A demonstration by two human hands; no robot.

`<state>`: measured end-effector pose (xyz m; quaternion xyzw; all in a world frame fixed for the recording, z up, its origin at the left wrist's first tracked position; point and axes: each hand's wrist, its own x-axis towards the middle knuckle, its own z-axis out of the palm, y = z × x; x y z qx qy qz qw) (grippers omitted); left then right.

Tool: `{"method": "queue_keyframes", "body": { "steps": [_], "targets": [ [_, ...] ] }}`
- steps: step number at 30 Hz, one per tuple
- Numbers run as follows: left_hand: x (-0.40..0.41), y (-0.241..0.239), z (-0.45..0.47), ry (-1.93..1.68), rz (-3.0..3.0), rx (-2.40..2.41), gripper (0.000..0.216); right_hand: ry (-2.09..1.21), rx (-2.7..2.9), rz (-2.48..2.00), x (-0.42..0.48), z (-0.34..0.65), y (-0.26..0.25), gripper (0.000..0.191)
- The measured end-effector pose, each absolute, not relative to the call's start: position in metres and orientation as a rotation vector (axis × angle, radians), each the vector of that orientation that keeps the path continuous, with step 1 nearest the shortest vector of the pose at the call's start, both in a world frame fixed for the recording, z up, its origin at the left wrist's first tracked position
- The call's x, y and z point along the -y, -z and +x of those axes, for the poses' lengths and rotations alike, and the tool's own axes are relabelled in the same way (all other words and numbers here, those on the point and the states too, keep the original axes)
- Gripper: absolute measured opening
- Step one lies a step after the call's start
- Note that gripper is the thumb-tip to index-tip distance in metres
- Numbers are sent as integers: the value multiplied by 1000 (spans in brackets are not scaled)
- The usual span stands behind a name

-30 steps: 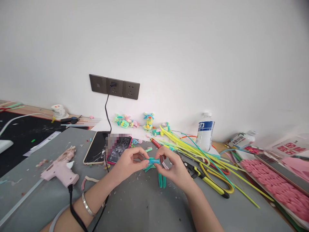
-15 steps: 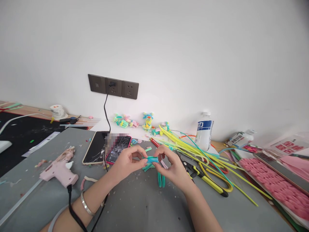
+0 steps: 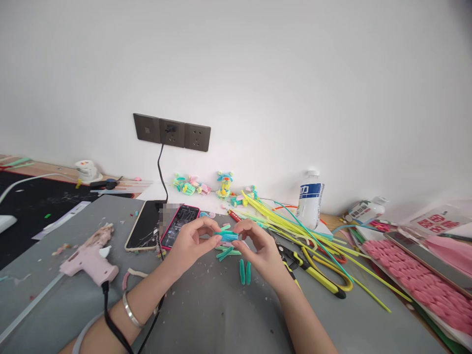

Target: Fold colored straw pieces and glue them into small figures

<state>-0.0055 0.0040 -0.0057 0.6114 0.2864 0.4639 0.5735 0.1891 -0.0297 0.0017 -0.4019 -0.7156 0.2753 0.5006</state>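
Note:
Between my two hands is a small bundle of blue and teal pipe cleaners (image 3: 227, 236), held just above the grey mat (image 3: 206, 314). My left hand (image 3: 201, 241) pinches its left end with thumb and fingertips. At the right end, my right hand (image 3: 256, 248) closes thumb and fingers on it. Two short folded teal pipe cleaner pieces (image 3: 245, 272) lie on the mat below my right hand. More short blue and green pieces (image 3: 224, 253) lie just beneath the bundle, partly hidden by my hands.
A pink glue gun (image 3: 88, 258) lies left, its black cord passing my left forearm. Behind my left hand are a phone (image 3: 180, 227) and a black tablet-like device (image 3: 145, 226). Yellow-handled pliers (image 3: 317, 275), long yellow pipe cleaners (image 3: 280, 221) and a bottle (image 3: 310, 201) are right. Small pipe cleaner figures (image 3: 224, 184) stand behind.
The bundle and both hands have shifted slightly left and up. My right fingers have moved toward the bundle's end, and more of the teal pieces below shows.

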Motion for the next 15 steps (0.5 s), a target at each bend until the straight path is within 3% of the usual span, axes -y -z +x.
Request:
{"method": "queue_keyframes", "body": {
  "steps": [15],
  "targets": [
    [-2,-3,-5,-1027,1315,-658,21,-905,1536,-964,29,186,2,18]
  ]
}}
